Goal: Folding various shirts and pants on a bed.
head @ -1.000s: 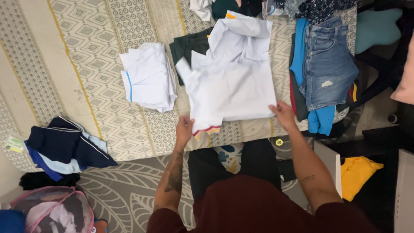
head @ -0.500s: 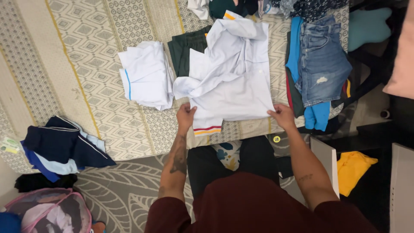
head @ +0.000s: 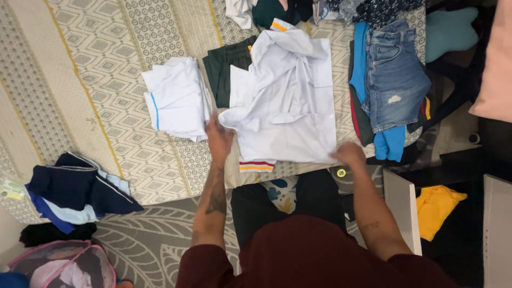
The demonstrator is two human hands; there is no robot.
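A pale white shirt (head: 290, 101) lies spread and partly folded on the patterned bedspread (head: 90, 80), over a dark green garment (head: 224, 69). My left hand (head: 218, 137) grips the shirt's left edge, where a sleeve is folded inward. At the lower right corner of the shirt, my right hand (head: 349, 153) presses on the hem. A red and yellow striped trim (head: 257, 166) pokes out below the shirt.
A folded white garment with a blue stripe (head: 176, 98) lies left of the shirt. Folded jeans on blue clothes (head: 392, 80) sit to the right. Navy clothes (head: 69, 189) lie at the bed's left edge, a mesh laundry bag (head: 64, 264) below, a yellow cloth (head: 437, 205) at right.
My left hand has moved up along the shirt's left side and folded the sleeve inward. The right hand has stayed at the lower right corner.
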